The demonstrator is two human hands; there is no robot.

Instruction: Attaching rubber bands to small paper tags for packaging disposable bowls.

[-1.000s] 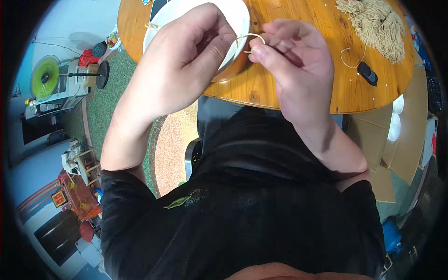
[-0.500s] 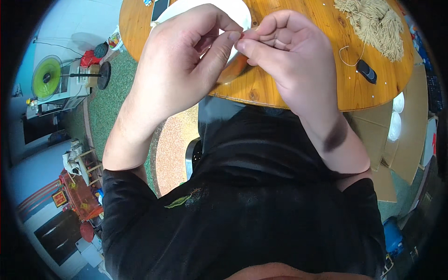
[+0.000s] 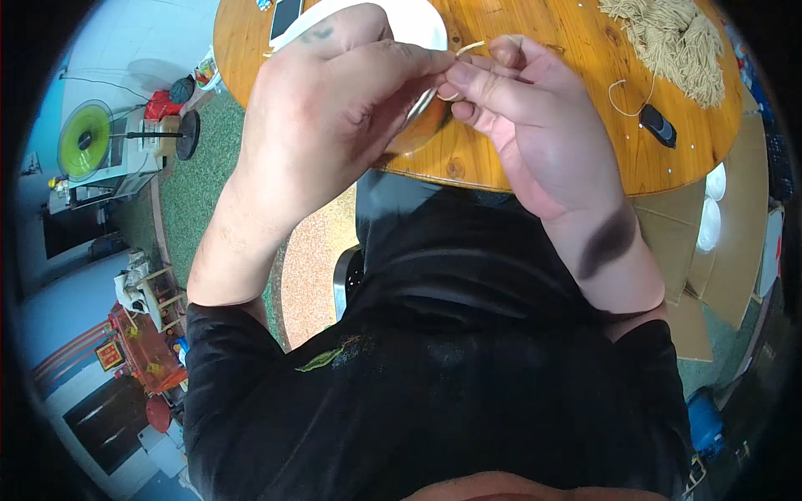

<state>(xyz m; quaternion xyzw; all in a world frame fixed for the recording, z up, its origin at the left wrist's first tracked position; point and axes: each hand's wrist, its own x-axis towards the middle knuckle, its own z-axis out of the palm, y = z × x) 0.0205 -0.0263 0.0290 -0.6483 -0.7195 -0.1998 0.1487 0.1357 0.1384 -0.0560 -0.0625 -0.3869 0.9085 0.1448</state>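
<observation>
Right now your left hand (image 3: 334,108) and right hand (image 3: 526,117) meet fingertip to fingertip above the near edge of the round wooden table (image 3: 551,159), both pinching one short piece of pale cord (image 3: 469,48) whose free end pokes up between them. Behind your left hand lies a white plate (image 3: 418,17), partly hidden. Farther right on the table sit a heap of tan cord (image 3: 668,42) and, near it, a small black object (image 3: 658,125).

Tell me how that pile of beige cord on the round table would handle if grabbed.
The cord pile is probably floppy: its strands sag in loose loops. Likely light, being thin fibre. It may snag or trail, since one strand curls loose across the wooden table.
</observation>
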